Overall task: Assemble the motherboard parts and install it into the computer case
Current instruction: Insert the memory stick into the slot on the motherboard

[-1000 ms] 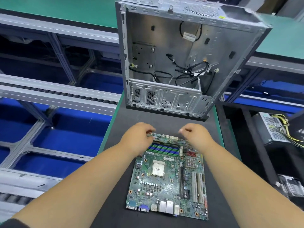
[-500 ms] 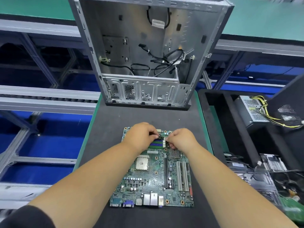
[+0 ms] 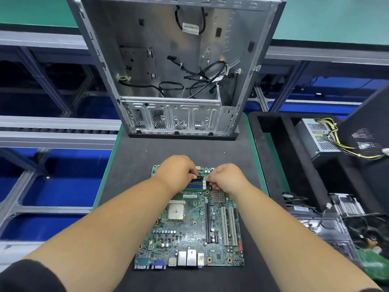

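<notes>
A green motherboard (image 3: pixel 189 234) lies flat on the black mat (image 3: pixel 134 165), port side toward me, with a bare CPU (image 3: pixel 176 211) near its middle. Blue and black memory slots (image 3: pixel 193 184) run along its far part. My left hand (image 3: pixel 174 173) and my right hand (image 3: pixel 228 178) meet over the right end of those slots, fingertips pinched on the small white latches there. The hands hide the far edge of the board. The open computer case (image 3: pixel 172 60) lies beyond, its inside facing me, with loose black cables in it.
A black foam tray (image 3: pixel 273 127) stands to the right, holding a power supply (image 3: pixel 320 135) with yellow wires. More parts and cables (image 3: pixel 347 207) sit at the near right. A metal conveyor rail (image 3: pixel 52 131) runs along the left.
My hands moved from the far corners of the motherboard inward to the right end of the memory slots. The view shifted, so board and case sit more centrally.
</notes>
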